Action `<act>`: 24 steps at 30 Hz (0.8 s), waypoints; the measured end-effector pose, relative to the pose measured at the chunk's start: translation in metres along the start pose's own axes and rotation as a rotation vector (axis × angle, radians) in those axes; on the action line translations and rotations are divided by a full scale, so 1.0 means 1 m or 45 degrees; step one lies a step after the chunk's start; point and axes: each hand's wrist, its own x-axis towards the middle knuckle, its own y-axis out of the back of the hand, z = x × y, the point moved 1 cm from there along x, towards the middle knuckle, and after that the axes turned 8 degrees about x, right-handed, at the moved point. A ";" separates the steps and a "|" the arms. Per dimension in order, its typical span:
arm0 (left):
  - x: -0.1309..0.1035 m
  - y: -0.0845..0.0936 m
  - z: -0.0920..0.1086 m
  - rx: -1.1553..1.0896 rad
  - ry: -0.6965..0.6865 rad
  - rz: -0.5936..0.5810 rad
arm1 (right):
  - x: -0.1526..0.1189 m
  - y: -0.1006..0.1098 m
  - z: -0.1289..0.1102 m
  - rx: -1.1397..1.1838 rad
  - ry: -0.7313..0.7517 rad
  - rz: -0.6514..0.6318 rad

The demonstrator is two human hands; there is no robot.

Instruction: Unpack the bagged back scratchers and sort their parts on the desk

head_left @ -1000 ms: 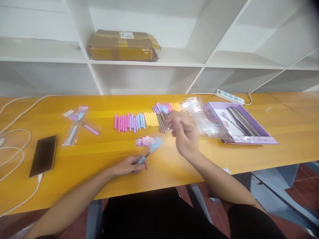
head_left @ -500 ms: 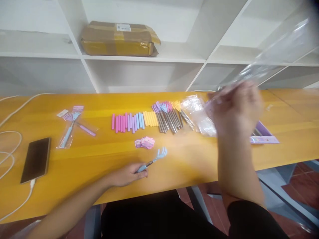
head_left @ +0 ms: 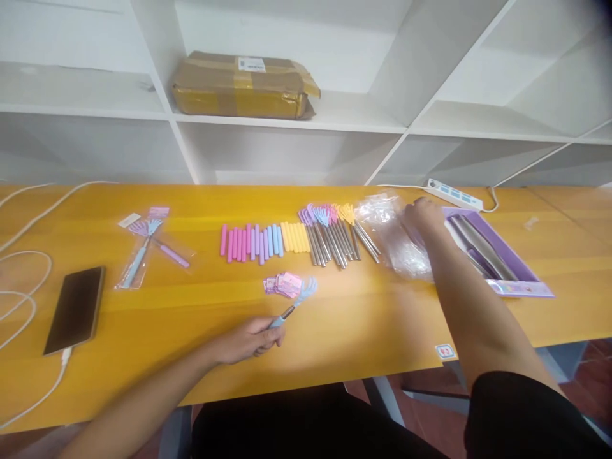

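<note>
In my left hand (head_left: 261,338), a light blue back scratcher (head_left: 288,312) is gripped by its handle, its claw head (head_left: 306,290) pointing up and right. The claw end overlaps a small stack of pink printed cards (head_left: 284,284). My right hand (head_left: 423,217) is at the right side of a heap of clear plastic bags (head_left: 382,210), its fingers closed on the plastic. Beside the bags lie several metal back scratcher rods (head_left: 337,242) with purple, blue, pink and yellow claw heads. Left of them, pink, purple, blue and yellow handle sleeves (head_left: 258,242) form a row.
Two bagged back scratchers (head_left: 143,248) lie at the left, near a phone (head_left: 74,310) on a white cable. A purple box (head_left: 521,289) holding metallic pieces stands at the right, with a power strip (head_left: 454,194) behind it. A taped carton (head_left: 243,86) sits on the shelf.
My right hand has come down from its raised position with a clear bag to the bag heap, uncovering the purple box and power strip. My left hand still holds the blue back scratcher.
</note>
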 end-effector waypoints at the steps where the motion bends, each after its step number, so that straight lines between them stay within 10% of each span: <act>1: 0.001 0.000 -0.002 -0.059 -0.008 -0.009 | -0.004 -0.001 0.000 0.024 -0.056 0.069; 6: 0.003 -0.002 -0.006 -0.180 -0.031 0.022 | -0.089 -0.019 -0.042 0.388 0.031 0.119; 11: 0.002 -0.002 0.005 0.005 -0.032 0.128 | -0.255 -0.048 -0.136 1.439 0.126 -1.097; 15: 0.003 -0.002 0.005 0.748 -0.141 0.359 | -0.326 -0.060 -0.181 1.593 0.107 -1.091; 24: 0.001 -0.012 -0.008 1.914 -0.498 0.587 | -0.362 -0.074 -0.186 1.853 -0.374 -0.957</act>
